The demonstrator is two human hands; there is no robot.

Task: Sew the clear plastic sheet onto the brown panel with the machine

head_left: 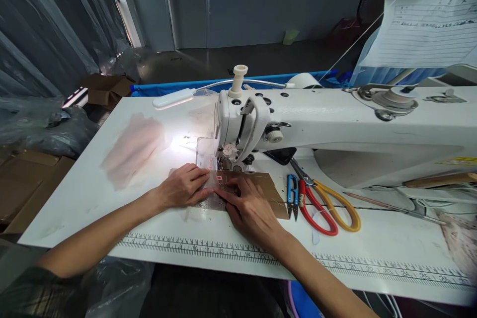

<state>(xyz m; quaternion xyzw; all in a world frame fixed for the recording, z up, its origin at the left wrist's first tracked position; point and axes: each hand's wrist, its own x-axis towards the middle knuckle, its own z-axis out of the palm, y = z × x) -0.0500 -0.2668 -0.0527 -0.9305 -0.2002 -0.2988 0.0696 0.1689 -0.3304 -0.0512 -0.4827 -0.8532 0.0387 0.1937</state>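
Observation:
At the front of the white sewing machine (261,114), both hands work close together just below the needle area. My left hand (186,186) has its fingers curled and drawn together, thumb pointing right. Facing it, my right hand (249,203) has bent fingers, with the thumb and forefinger reaching toward the left fingertips. Something thin and small seems to lie between the fingertips, too hidden to name. Brown card (272,191) sits under and beyond my right hand. A sheer pale pink fabric (134,151) lies on the table left of my left hand.
Blue thread snips (292,194) and red-and-yellow-handled scissors (331,208) lie right of my right hand. A dark phone-like object (280,155) is under the machine arm. A ruler strip (208,250) runs along the table's front. Lace fabric (460,243) lies far right.

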